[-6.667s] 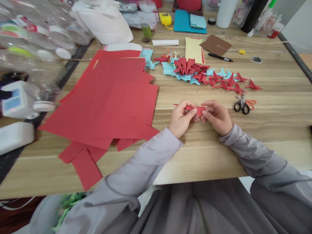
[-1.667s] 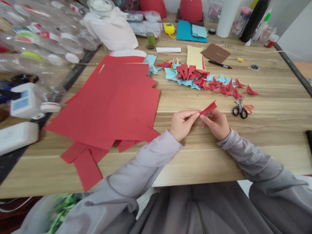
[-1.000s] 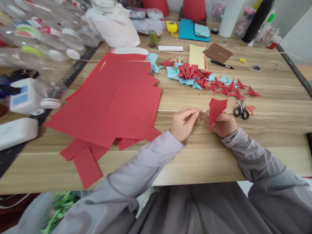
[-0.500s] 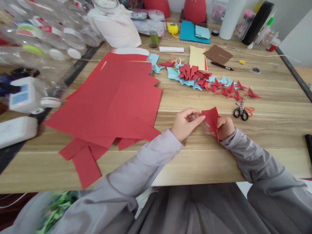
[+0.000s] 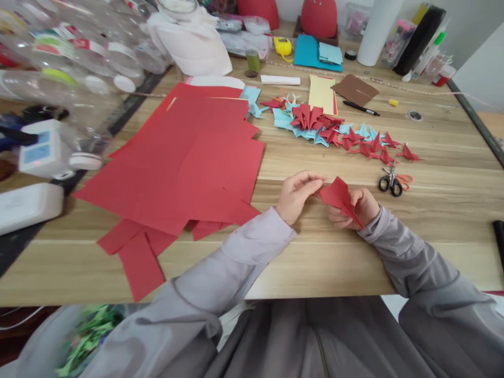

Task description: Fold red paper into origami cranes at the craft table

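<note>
A folded piece of red paper, roughly kite-shaped with a narrow pointed end, is held just above the table. My right hand grips it at its lower right, thumb on top and fingers curled underneath. At the paper's left corner, the thumb and fingertips of my left hand come together in a pinch; the exact contact is hard to see. Beyond my hands lie several folded red paper cranes, mixed with light blue ones. Black-handled scissors rest to the right, beside an orange-handled pair.
Large red paper sheets spread over the table's left half, with smaller red strips near the front edge. Farther back are yellow paper, brown paper, a black pen and a yellow tape measure. Plastic bottles crowd the left.
The red paper has turned in my right hand, its pointed end now aimed more to the lower right. My left fingertips have shifted slightly left with its corner.
</note>
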Tool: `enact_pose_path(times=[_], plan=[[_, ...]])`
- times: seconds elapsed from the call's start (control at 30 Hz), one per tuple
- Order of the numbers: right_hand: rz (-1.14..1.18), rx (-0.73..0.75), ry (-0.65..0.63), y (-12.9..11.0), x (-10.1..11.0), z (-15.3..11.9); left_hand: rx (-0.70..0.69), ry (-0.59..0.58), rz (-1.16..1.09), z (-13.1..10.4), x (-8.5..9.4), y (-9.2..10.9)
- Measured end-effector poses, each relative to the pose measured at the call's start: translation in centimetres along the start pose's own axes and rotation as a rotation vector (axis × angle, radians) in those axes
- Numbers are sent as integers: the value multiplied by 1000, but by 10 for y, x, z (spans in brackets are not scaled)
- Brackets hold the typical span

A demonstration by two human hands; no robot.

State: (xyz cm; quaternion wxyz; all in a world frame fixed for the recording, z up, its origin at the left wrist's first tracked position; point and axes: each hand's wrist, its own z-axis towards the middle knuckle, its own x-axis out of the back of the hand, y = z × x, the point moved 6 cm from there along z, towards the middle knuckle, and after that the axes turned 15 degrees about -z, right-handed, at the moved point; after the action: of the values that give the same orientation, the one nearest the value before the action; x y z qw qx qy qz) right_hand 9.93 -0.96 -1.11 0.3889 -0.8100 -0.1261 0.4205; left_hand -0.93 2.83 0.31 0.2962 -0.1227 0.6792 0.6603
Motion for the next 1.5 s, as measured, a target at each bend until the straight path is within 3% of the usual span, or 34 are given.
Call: enact_pose_path(times=[0.2,0.6,0.87,1.07,1.27,1.37,1.5], plan=[[-36,-89,-83,12,-8,1,59,-169,64,-4,-12,-1],[30,-33,-170,12,-11,2,136,-70,-44,-4,-10,-4],[18,-51,-122,12,-10,2,117,-182,28,-5,-14,-2],[-19,23,-106,9,-10,2,97,-118,-63,-3,-13,-1],[-104,280,36,-11,-2,1,119,9,-189,0,-4,-6],[-130,437,228,-22,10,-3,52,-9,-98,-1,-5,-3],[-176,519,432,-28,24,-8,-41,-80,19,-4,-10,-1]])
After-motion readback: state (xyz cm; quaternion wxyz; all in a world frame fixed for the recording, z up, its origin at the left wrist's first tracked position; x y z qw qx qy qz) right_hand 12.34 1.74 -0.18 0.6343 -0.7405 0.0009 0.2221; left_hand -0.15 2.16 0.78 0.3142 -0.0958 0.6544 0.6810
